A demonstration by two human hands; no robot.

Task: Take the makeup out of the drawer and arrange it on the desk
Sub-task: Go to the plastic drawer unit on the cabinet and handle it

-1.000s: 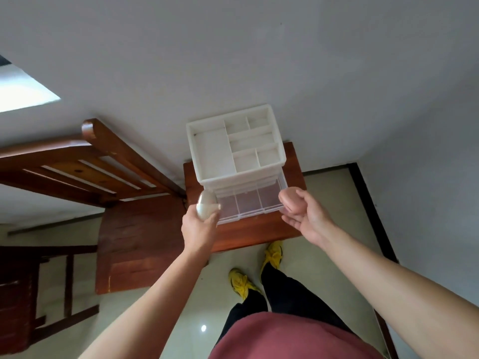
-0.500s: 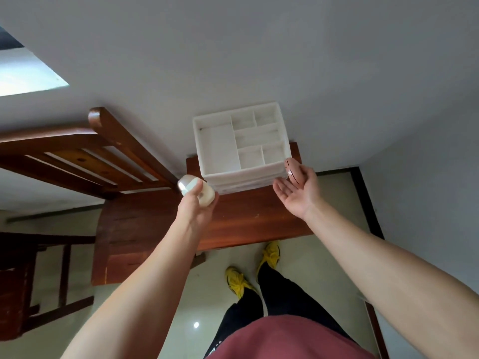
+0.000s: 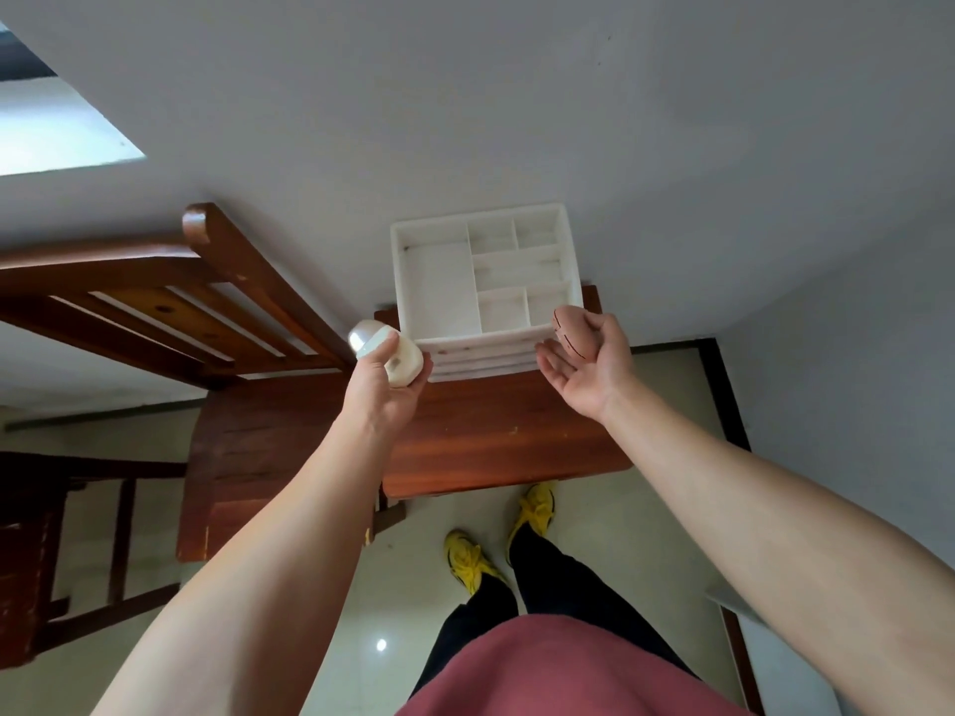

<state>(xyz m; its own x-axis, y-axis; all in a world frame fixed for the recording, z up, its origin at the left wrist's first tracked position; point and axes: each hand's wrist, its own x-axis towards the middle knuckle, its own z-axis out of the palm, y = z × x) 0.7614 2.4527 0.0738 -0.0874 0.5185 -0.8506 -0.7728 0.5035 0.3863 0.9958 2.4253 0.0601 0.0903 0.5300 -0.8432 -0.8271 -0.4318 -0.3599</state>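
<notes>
Single head view. The camera rides on your head and looks forward and steeply down along both forearms. Your left hand [image 3: 382,400], with a white jar [image 3: 398,361], and your right hand [image 3: 594,374], with a pink case [image 3: 571,335], mark the near field at mid-frame. Just beyond them the white organizer [image 3: 436,281] stands on the wooden desk [image 3: 491,436] against the wall [image 3: 465,95]. Your shirt [image 3: 558,674] fills the lower edge, and your yellow shoes [image 3: 465,558] show on the floor, farthest from the lens. The wide lens bends lines near the borders.
</notes>
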